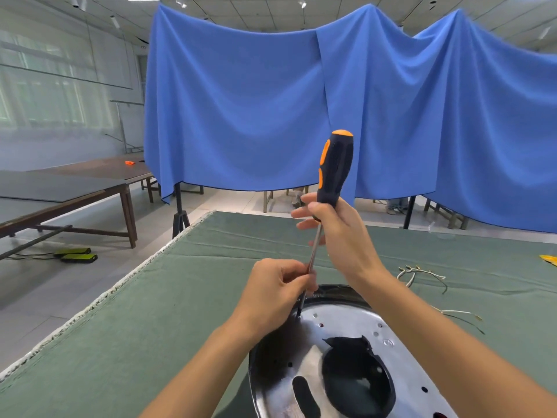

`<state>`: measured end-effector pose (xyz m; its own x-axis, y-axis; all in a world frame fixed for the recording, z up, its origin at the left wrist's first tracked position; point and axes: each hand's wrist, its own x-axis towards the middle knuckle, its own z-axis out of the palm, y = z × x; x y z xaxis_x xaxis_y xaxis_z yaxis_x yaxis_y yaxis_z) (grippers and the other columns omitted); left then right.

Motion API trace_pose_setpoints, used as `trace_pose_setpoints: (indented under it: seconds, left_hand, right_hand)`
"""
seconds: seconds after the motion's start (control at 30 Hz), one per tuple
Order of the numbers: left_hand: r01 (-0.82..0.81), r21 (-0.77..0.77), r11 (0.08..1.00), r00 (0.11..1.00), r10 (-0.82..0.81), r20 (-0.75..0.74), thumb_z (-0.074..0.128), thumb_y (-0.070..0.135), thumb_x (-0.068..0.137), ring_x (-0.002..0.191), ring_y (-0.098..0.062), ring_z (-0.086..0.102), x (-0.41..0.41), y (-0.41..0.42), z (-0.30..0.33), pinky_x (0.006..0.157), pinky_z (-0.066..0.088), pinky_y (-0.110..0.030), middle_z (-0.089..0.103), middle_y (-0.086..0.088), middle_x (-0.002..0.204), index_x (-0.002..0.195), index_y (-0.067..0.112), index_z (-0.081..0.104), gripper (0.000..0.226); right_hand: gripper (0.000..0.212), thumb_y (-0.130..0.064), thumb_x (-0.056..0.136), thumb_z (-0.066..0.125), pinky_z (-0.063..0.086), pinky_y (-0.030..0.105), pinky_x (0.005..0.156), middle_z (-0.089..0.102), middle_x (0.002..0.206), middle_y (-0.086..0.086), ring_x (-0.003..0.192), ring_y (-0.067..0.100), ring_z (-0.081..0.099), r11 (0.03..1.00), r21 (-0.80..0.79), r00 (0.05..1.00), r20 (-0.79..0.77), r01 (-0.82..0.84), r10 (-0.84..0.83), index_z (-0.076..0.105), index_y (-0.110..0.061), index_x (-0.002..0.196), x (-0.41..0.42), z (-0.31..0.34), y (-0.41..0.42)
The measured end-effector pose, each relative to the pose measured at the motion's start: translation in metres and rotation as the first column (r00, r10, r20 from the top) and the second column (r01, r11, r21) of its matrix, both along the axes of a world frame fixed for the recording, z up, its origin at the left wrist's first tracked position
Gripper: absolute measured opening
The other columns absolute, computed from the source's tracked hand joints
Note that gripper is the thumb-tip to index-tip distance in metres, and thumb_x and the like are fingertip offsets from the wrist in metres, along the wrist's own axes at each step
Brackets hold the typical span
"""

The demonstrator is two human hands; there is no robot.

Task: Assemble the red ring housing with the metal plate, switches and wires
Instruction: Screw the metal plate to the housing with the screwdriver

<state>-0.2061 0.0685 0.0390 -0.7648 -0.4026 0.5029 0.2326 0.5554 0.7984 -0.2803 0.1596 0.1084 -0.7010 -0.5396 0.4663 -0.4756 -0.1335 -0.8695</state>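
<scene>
Counter (126, 321) under green cloth fills your lower view, and behind it at twelve o'clock a blue curtain (256, 116) hangs wide across the room. Metal plate (346, 324), shiny and pierced with holes, sits at five o'clock on a dark ring housing (262, 357) whose colour you cannot tell from here. Your right hand (334, 233) wraps its grip round the lower end of the black-and-orange screwdriver (336, 164), handle standing up toward twelve o'clock, slightly tilted. Your left hand (277, 294) has its grip pinching the steel shaft low down, fingers curled, steadying it. The tip meets the plate's far rim, right beside that left thumb. Loose wires (422, 276) lie on the cloth at three o'clock, well apart from the plate, and a yellow item (549, 259) peeks in at the right edge.
</scene>
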Motion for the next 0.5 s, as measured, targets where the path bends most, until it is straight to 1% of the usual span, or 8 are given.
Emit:
trace_pose_setpoints:
  seconds: [0.03, 0.1, 0.17, 0.2, 0.27, 0.37, 0.43, 0.5]
  left_hand:
    - [0.000, -0.013, 1.000, 1.000, 0.000, 0.003, 0.062, 0.000, 0.085, 0.066, -0.013, 0.068, 0.001, 0.000, -0.001, 0.070, 0.055, -0.029, 0.072, -0.002, 0.067, 0.075, 0.002, 0.073, 0.015]
    - [0.002, -0.027, 1.000, 1.000, -0.002, 0.012, 0.059, -0.001, 0.088, 0.073, -0.008, 0.069, 0.003, 0.000, -0.004, 0.074, 0.053, -0.023, 0.074, 0.001, 0.074, 0.082, 0.003, 0.074, 0.016]
    - [0.007, -0.020, 1.000, 1.000, -0.006, 0.010, 0.057, 0.001, 0.090, 0.080, -0.007, 0.070, 0.005, -0.001, -0.007, 0.080, 0.053, -0.024, 0.075, 0.000, 0.080, 0.089, 0.003, 0.073, 0.016]
    - [0.006, 0.003, 1.000, 1.000, -0.006, 0.001, 0.057, 0.002, 0.090, 0.082, -0.009, 0.070, 0.005, -0.001, -0.008, 0.082, 0.053, -0.027, 0.075, -0.001, 0.082, 0.092, 0.003, 0.073, 0.016]
    - [0.009, 0.092, 0.996, 1.000, -0.007, -0.026, 0.062, 0.002, 0.087, 0.082, -0.015, 0.071, 0.005, -0.001, -0.010, 0.083, 0.054, -0.033, 0.075, -0.006, 0.083, 0.093, 0.001, 0.071, 0.011]
    - [0.044, 0.219, 0.975, 0.997, -0.030, -0.064, 0.070, -0.001, 0.080, 0.081, -0.028, 0.071, 0.005, -0.001, -0.011, 0.081, 0.055, -0.038, 0.074, -0.014, 0.082, 0.087, -0.004, 0.070, 0.008]
    - [0.058, 0.201, 0.978, 0.996, -0.042, -0.084, 0.067, -0.003, 0.082, 0.078, -0.024, 0.072, 0.005, -0.001, -0.012, 0.076, 0.056, -0.030, 0.074, -0.014, 0.080, 0.085, -0.006, 0.071, 0.006]
    - [0.066, 0.137, 0.988, 0.996, -0.056, -0.072, 0.064, -0.001, 0.085, 0.080, -0.020, 0.071, 0.006, -0.001, -0.012, 0.075, 0.054, -0.027, 0.075, -0.010, 0.081, 0.086, -0.002, 0.074, 0.010]
  right_hand:
    - [0.014, -0.032, 0.083, 0.049, 0.050, 0.042, 0.078, 0.070, 0.103, -0.001, 0.084, 0.016, 0.067, 0.999, -0.026, 0.999, 0.002, -0.032, 0.032, 0.063, -0.028, 0.085, 0.002, -0.001, -0.001]
    - [0.023, -0.033, 0.080, 0.045, 0.051, 0.038, 0.072, 0.072, 0.099, -0.002, 0.082, 0.017, 0.068, 0.995, -0.035, 0.996, -0.018, -0.090, 0.089, 0.062, -0.029, 0.097, 0.006, -0.006, -0.002]
    - [0.017, -0.032, 0.090, 0.048, 0.051, 0.034, 0.067, 0.073, 0.089, -0.003, 0.077, 0.016, 0.069, 0.992, -0.025, 0.991, -0.069, -0.121, 0.119, 0.058, -0.027, 0.102, 0.010, -0.012, -0.003]
    - [0.010, -0.028, 0.094, 0.050, 0.051, 0.033, 0.066, 0.073, 0.086, -0.002, 0.073, 0.015, 0.069, 0.992, -0.030, 0.988, -0.098, -0.121, 0.117, 0.058, -0.026, 0.100, 0.012, -0.015, -0.004]
    - [0.002, -0.023, 0.095, 0.056, 0.051, 0.026, 0.062, 0.073, 0.076, 0.002, 0.066, 0.015, 0.069, 0.991, -0.067, 0.987, -0.122, -0.117, 0.108, 0.057, -0.022, 0.094, 0.012, -0.017, -0.007]
    - [0.014, -0.029, 0.087, 0.067, 0.051, 0.027, 0.059, 0.069, 0.062, 0.005, 0.056, 0.016, 0.067, 0.990, -0.106, 0.987, -0.142, -0.093, 0.078, 0.054, -0.023, 0.087, 0.015, -0.020, -0.009]
    - [0.020, -0.031, 0.083, 0.071, 0.049, 0.024, 0.053, 0.067, 0.058, 0.005, 0.051, 0.017, 0.064, 0.988, -0.116, 0.985, -0.147, -0.103, 0.085, 0.051, -0.026, 0.083, 0.017, -0.022, -0.010]
    - [0.022, -0.038, 0.082, 0.071, 0.049, 0.026, 0.054, 0.067, 0.059, 0.002, 0.053, 0.016, 0.064, 0.991, -0.109, 0.987, -0.150, -0.078, 0.061, 0.051, -0.028, 0.082, 0.017, -0.023, -0.011]
